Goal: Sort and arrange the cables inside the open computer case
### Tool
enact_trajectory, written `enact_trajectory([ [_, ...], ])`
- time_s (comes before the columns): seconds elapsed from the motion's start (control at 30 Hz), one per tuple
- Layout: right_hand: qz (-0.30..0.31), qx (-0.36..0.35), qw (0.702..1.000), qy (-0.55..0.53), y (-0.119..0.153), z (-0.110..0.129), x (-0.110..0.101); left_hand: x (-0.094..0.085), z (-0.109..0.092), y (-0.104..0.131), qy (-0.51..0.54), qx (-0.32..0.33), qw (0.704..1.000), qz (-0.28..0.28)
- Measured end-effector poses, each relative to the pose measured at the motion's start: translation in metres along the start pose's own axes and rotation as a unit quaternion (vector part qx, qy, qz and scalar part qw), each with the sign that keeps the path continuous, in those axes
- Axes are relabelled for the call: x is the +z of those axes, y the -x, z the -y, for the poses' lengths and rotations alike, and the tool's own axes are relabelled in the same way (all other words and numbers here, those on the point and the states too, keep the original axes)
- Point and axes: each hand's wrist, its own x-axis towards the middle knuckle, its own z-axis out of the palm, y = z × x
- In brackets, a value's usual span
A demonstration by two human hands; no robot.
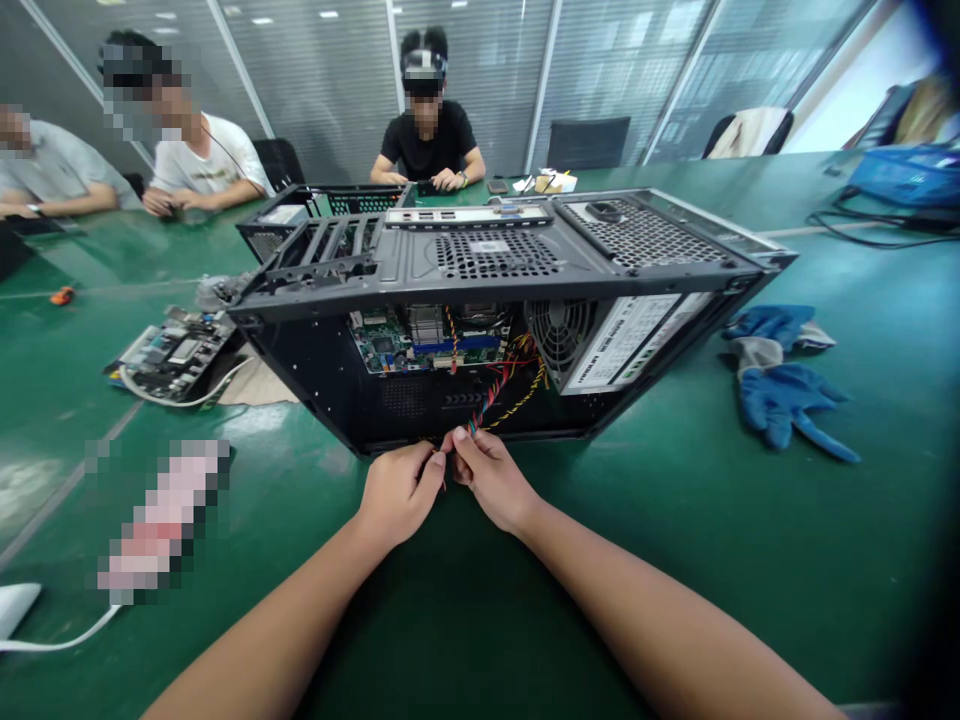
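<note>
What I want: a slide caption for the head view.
Left grip and right grip handle coloured cables in front of an open computer case.

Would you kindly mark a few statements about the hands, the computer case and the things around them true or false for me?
1. The left hand and right hand pinch wires in front of the computer case. True.
2. Blue gloves lie on the table to the right of the case. True.
3. The right hand wears a glove. False: it is bare.
4. The side of the case facing the hands is closed. False: it is open, and a motherboard shows inside.
5. The wires are all one colour. False: red, yellow and black show among them.
</note>
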Motion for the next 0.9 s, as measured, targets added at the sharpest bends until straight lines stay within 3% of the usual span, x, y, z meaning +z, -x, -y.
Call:
enact_trajectory([
  [0.53, -0.045, -0.001, 0.999, 0.030, 0.001, -0.001, 0.001, 0.008, 0.001, 0.002, -0.176, 0.022, 0.982, -0.069],
  [0.73, -0.023, -0.001, 1.000, 0.016, 0.000, -0.003, -0.001, 0.001, 0.001, -0.002, -0.017, 0.012, 1.000, -0.007],
  [0.9, 0.010, 0.008, 0.999, -0.034, 0.000, 0.002, -0.001, -0.003, 0.003, -0.005, 0.088, -0.003, 0.996, 0.004],
])
